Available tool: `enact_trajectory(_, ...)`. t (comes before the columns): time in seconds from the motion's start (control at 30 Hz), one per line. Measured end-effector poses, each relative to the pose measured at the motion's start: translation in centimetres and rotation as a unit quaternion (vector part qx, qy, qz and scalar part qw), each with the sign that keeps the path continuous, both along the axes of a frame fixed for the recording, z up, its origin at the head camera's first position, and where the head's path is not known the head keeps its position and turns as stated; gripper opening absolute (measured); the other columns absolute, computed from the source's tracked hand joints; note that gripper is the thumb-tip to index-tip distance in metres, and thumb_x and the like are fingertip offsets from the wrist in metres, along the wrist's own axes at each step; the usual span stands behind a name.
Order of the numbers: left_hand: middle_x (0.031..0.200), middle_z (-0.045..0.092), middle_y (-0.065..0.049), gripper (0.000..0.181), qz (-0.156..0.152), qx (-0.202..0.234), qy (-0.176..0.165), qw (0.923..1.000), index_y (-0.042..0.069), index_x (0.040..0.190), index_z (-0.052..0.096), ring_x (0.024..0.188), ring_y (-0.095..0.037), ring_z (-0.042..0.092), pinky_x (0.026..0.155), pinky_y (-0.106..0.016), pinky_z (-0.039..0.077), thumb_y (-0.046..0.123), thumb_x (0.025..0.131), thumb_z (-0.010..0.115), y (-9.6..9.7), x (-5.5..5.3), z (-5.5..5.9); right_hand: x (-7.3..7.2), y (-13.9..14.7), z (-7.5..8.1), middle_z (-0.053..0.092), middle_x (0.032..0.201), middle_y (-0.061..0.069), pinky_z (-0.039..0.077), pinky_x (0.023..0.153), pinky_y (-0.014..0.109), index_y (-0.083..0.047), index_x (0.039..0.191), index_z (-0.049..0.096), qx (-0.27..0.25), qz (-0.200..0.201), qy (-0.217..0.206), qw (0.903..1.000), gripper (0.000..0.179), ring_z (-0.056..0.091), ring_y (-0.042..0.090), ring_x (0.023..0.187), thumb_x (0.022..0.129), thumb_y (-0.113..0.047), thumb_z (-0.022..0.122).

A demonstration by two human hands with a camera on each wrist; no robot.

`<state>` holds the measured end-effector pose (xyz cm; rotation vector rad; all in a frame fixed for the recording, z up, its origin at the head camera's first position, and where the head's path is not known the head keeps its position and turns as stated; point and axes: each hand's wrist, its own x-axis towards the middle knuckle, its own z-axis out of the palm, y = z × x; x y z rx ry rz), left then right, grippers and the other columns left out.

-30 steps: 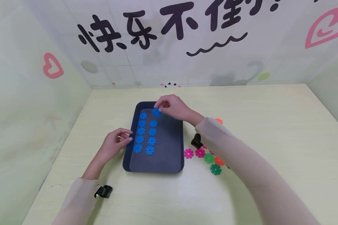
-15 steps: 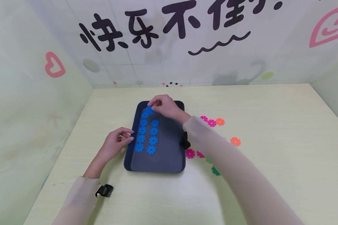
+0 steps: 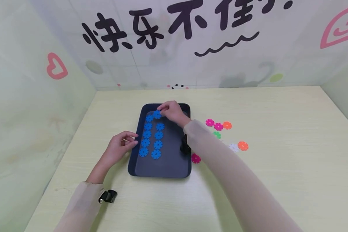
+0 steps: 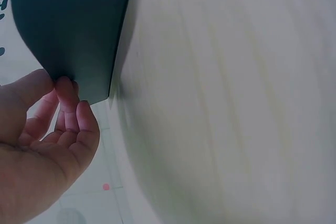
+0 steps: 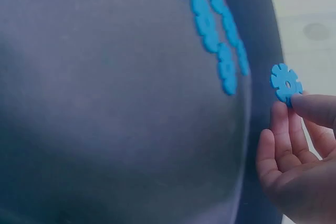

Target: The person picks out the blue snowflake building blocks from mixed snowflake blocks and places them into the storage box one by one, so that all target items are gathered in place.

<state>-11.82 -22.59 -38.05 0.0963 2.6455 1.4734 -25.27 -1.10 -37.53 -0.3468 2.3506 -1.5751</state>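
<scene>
A dark grey rectangular tray lies on the table, holding two columns of blue notched snowflake discs. My right hand is over the tray's far end and pinches one more blue snowflake disc between thumb and fingertips, close to the top of the left column. In the right wrist view that disc is tilted up on edge, apart from the others. At the tray's left side, my left hand pinches the rim; the left wrist view shows its thumb and index finger at the tray's edge.
Right of the tray, several loose discs lie on the table: pink, orange, green and white. My right sleeve hides part of that area. A printed wall stands behind the table.
My right hand has carried the blue disc left toward the left column, then slightly back right. Its forearm has swung left, uncovering discs on the table. My left hand keeps its place at the rim.
</scene>
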Motion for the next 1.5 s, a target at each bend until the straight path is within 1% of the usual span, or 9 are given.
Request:
enact_trajectory(0.13, 0.091, 0.057, -0.015, 0.028, 0.0, 0.002, 0.0, 1.0, -0.001, 0.114, 0.057, 0.07, -0.024, 0.056, 0.061, -0.027, 0.047, 0.012, 0.089, 0.06, 0.0, 0.0, 0.0, 0.0, 0.0, -0.7, 0.065, 0.093, 0.01, 0.047, 0.073, 0.029, -0.004, 0.103, 0.069, 0.011, -0.03, -0.02, 0.9993, 0.019, 0.059, 0.022, 0.083, 0.088, -0.005, 0.058)
enact_trajectory(0.27, 0.092, 0.057, -0.015, 0.029, -0.003, 0.001, 0.002, 1.0, -0.002, 0.114, 0.057, 0.07, -0.024, 0.056, 0.061, -0.026, 0.047, 0.012, 0.089, 0.06, 0.1, -0.1, 0.1, 0.0, 0.1, -1.1, 0.066, 0.095, 0.01, 0.047, 0.072, 0.029, -0.004, 0.102, 0.07, 0.019, -0.042, -0.022, 0.9987, 0.018, 0.059, 0.021, 0.081, 0.088, -0.004, 0.059)
enact_trajectory(0.47, 0.092, 0.057, -0.015, 0.028, -0.003, 0.0, 0.004, 1.0, -0.001, 0.114, 0.058, 0.071, -0.023, 0.057, 0.062, -0.025, 0.047, 0.012, 0.089, 0.06, 0.1, -0.1, 0.1, 0.0, 0.1, -1.1, 0.065, 0.101, 0.01, 0.046, 0.07, 0.029, -0.004, 0.102, 0.07, 0.035, -0.037, -0.02, 0.9985, 0.018, 0.058, 0.021, 0.083, 0.087, -0.004, 0.06)
enact_trajectory(0.6, 0.092, 0.058, -0.015, 0.028, -0.002, -0.003, 0.005, 1.0, -0.001, 0.113, 0.058, 0.072, -0.023, 0.057, 0.062, -0.024, 0.047, 0.012, 0.089, 0.061, 0.1, -0.1, 0.0, -0.1, 0.2, -1.2, 0.063, 0.107, 0.009, 0.047, 0.073, 0.028, -0.003, 0.102, 0.07, 0.045, -0.03, -0.013, 0.9985, 0.018, 0.058, 0.021, 0.088, 0.087, -0.004, 0.06)
enact_trajectory(0.77, 0.091, 0.057, -0.014, 0.027, -0.002, -0.004, 0.004, 1.0, -0.001, 0.113, 0.058, 0.074, -0.024, 0.056, 0.062, -0.023, 0.047, 0.011, 0.089, 0.06, 0.1, -0.1, 0.0, 0.1, 0.1, -1.1, 0.063, 0.11, 0.01, 0.048, 0.075, 0.029, -0.002, 0.103, 0.07, 0.054, -0.023, -0.005, 0.9983, 0.019, 0.058, 0.022, 0.093, 0.087, -0.004, 0.06)
enact_trajectory(1.1, 0.091, 0.057, -0.014, 0.027, -0.002, -0.003, 0.007, 1.0, -0.002, 0.113, 0.058, 0.074, -0.023, 0.056, 0.063, -0.023, 0.047, 0.01, 0.089, 0.061, 0.0, 0.0, 0.0, 0.3, 0.0, -0.8, 0.062, 0.111, 0.011, 0.047, 0.069, 0.028, -0.001, 0.104, 0.069, 0.056, -0.037, -0.001, 0.9978, 0.021, 0.058, 0.023, 0.089, 0.088, -0.004, 0.056)
enact_trajectory(1.3, 0.09, 0.057, -0.013, 0.026, -0.007, -0.01, 0.014, 0.9998, -0.002, 0.112, 0.058, 0.074, -0.023, 0.057, 0.062, -0.025, 0.048, 0.01, 0.089, 0.06, 0.1, -0.1, 0.0, 0.2, 0.4, 0.5, 0.062, 0.109, 0.01, 0.045, 0.068, 0.029, -0.003, 0.108, 0.067, 0.051, -0.026, -0.013, 0.9983, 0.023, 0.055, 0.021, 0.08, 0.091, -0.009, 0.054)
enact_trajectory(1.43, 0.088, 0.057, -0.011, 0.023, -0.012, -0.019, 0.02, 0.9996, -0.001, 0.11, 0.059, 0.07, -0.021, 0.058, 0.06, -0.026, 0.048, 0.009, 0.089, 0.061, -0.1, -0.2, -0.2, 0.3, 0.9, 2.3, 0.061, 0.109, 0.009, 0.046, 0.074, 0.031, -0.002, 0.111, 0.065, 0.041, 0.01, -0.019, 0.9989, 0.024, 0.056, 0.023, 0.086, 0.093, -0.012, 0.053)
enact_trajectory(1.5, 0.088, 0.058, -0.011, 0.024, -0.022, -0.024, 0.02, 0.9993, -0.001, 0.11, 0.059, 0.069, -0.022, 0.058, 0.059, -0.027, 0.048, 0.01, 0.089, 0.061, -0.2, -0.3, 0.0, 0.3, 1.3, 3.4, 0.06, 0.11, 0.009, 0.046, 0.078, 0.034, -0.003, 0.112, 0.065, 0.038, 0.028, -0.017, 0.9987, 0.025, 0.057, 0.026, 0.091, 0.093, -0.013, 0.053)
